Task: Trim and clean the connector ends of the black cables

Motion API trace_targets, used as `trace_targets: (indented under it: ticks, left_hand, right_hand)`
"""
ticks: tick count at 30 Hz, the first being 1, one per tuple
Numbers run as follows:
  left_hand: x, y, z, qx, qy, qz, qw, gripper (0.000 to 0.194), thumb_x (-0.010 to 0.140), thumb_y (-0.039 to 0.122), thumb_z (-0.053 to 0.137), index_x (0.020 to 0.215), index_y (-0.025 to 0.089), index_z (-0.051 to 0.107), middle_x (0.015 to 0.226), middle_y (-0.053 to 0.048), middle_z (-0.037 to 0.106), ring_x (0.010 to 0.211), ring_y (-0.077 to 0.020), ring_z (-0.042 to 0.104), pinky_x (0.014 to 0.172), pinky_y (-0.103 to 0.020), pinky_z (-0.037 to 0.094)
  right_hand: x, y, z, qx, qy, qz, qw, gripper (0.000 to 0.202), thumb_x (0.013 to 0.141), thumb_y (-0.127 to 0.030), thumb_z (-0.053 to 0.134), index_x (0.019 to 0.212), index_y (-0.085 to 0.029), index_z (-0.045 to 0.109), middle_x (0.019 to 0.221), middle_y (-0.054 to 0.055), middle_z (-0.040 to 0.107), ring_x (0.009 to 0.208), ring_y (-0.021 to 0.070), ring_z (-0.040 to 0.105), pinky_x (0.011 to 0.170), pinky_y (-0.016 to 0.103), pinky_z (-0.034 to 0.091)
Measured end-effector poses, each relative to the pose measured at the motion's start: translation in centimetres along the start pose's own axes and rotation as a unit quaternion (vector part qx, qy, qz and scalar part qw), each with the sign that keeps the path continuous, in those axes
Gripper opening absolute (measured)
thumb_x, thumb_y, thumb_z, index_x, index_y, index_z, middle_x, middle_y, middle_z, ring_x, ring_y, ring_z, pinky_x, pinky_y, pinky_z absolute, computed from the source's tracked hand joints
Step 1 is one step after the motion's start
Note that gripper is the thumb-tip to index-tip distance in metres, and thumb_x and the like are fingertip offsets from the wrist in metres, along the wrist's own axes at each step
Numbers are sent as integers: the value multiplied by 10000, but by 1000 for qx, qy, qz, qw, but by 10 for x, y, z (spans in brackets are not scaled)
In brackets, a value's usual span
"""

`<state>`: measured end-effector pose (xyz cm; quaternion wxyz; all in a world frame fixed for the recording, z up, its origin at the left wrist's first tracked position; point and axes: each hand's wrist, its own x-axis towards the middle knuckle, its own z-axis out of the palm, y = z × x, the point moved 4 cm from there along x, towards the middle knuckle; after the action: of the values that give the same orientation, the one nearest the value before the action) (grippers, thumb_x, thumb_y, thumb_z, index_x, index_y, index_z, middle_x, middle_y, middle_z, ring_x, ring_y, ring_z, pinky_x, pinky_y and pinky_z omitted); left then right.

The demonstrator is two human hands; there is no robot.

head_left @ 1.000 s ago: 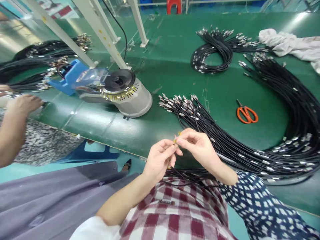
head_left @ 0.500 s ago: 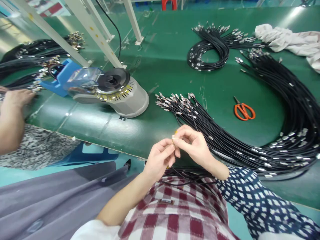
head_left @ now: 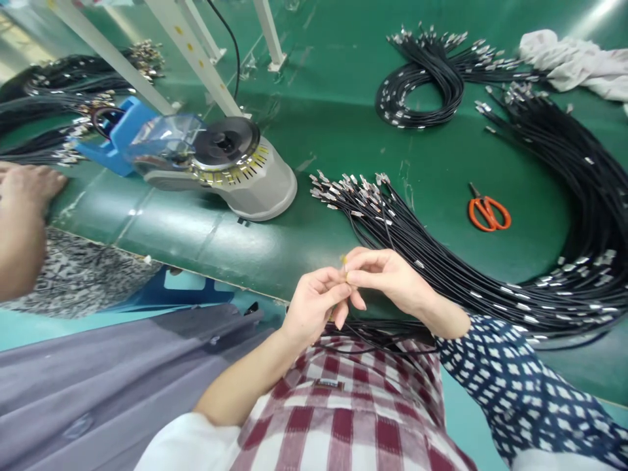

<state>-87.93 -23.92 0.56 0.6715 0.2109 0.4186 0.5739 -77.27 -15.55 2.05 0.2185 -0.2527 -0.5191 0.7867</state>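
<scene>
Close together at the table's front edge, my two hands pinch at something small. My left hand [head_left: 314, 304] is closed, its thumb and fingers pressed together; what they grip is too small to name. My right hand [head_left: 383, 275] is closed too, fingertips touching those of the left. A tiny yellow bit [head_left: 344, 260] shows at the right fingertips. Black cables [head_left: 387, 329] pass below the hands, over the lap. Beyond them lies a large bundle of black cables [head_left: 441, 255] with silvery connector ends.
Orange-handled scissors [head_left: 489, 213] lie to the right. A grey dispenser with a black reel [head_left: 262, 183] stands left of centre, beside a blue holder [head_left: 120, 140]. A coiled cable bundle [head_left: 426, 118] and white cloth [head_left: 569, 59] lie farther back. Another person's hand [head_left: 29, 190] is at far left.
The view has shifted slightly, so the table items appear higher. My hands stay together, with the right hand turned a little and its fingers slightly rearranged.
</scene>
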Motion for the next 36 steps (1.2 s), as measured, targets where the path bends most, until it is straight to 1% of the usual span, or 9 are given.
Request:
trace_targets:
  ticks: [6, 10, 14, 16, 18, 21, 23, 32, 36]
  left_hand:
    - [0, -4, -3, -13, -65, -20, 998, 306, 789, 407, 747, 745, 139, 608, 635, -40, 719, 299, -71, 504, 293, -154, 287]
    - [-26, 5, -39, 195, 52, 26, 979, 249, 871, 383, 653, 805, 148, 603, 859, -85, 732, 445, -88, 563, 400, -206, 378]
    - [-55, 31, -77, 525, 304, 230, 761, 398, 748, 322, 770, 1065, 172, 582, 1166, -131, 634, 880, -217, 615, 764, -359, 487]
    - [-57, 32, -73, 635, 292, 291, 653, 522, 765, 292, 752, 1230, 188, 539, 1267, -151, 594, 1102, -296, 561, 938, -455, 411]
    - [-50, 23, -59, 707, 154, 295, 623, 383, 854, 243, 655, 1229, 224, 579, 1244, -124, 635, 1172, -305, 538, 991, -470, 343]
    - [-41, 7, -38, 726, -45, 228, 648, 146, 935, 225, 537, 949, 222, 682, 865, -50, 723, 803, -206, 633, 826, -374, 379]
    - [-33, 7, -29, 694, -76, 192, 690, 241, 952, 251, 513, 771, 204, 665, 644, -12, 655, 589, -153, 562, 706, -320, 376]
    - [38, 21, -10, 545, 12, 164, 822, 207, 887, 310, 587, 756, 179, 681, 642, -6, 614, 584, -138, 531, 567, -235, 388]
    - [59, 20, -19, 390, 62, 103, 913, 242, 856, 357, 629, 978, 150, 654, 758, -17, 657, 490, -96, 532, 488, -218, 390]
  right_hand:
    - [0, -18, -5, -199, 17, -110, 974, 104, 865, -275, 684, 815, -196, 730, 930, 31, 646, 850, 152, 621, 765, 291, 487]
    - [-21, -40, -33, -508, 201, -208, 811, 147, 919, -306, 629, 967, -199, 717, 1040, 68, 652, 966, 205, 608, 829, 338, 464]
    - [-32, -29, -44, -748, 196, -149, 616, 261, 886, -403, 668, 963, -159, 714, 1025, 86, 667, 903, 247, 579, 723, 377, 393]
    - [-30, -16, -40, -795, 150, -132, 572, 250, 903, -390, 645, 908, -149, 712, 1003, 86, 670, 885, 246, 557, 691, 382, 351]
    - [-26, -7, -35, -814, 131, -134, 550, 221, 948, -300, 572, 839, -156, 700, 975, 83, 666, 878, 235, 533, 685, 382, 317]
    - [-25, -5, -30, -819, 129, -155, 537, 282, 958, -181, 496, 733, -170, 667, 901, 73, 659, 829, 212, 506, 678, 383, 281]
    - [-26, -8, -30, -813, 141, -171, 539, 294, 957, -175, 486, 724, -176, 666, 890, 69, 664, 817, 206, 500, 680, 383, 274]
    - [6, -10, -21, -820, 115, -157, 538, 221, 912, -148, 520, 753, -145, 673, 926, 113, 662, 891, 241, 518, 693, 394, 280]
    - [0, -20, -24, -770, 158, -168, 595, 185, 886, -203, 559, 734, -169, 658, 914, 72, 674, 849, 208, 545, 701, 370, 305]
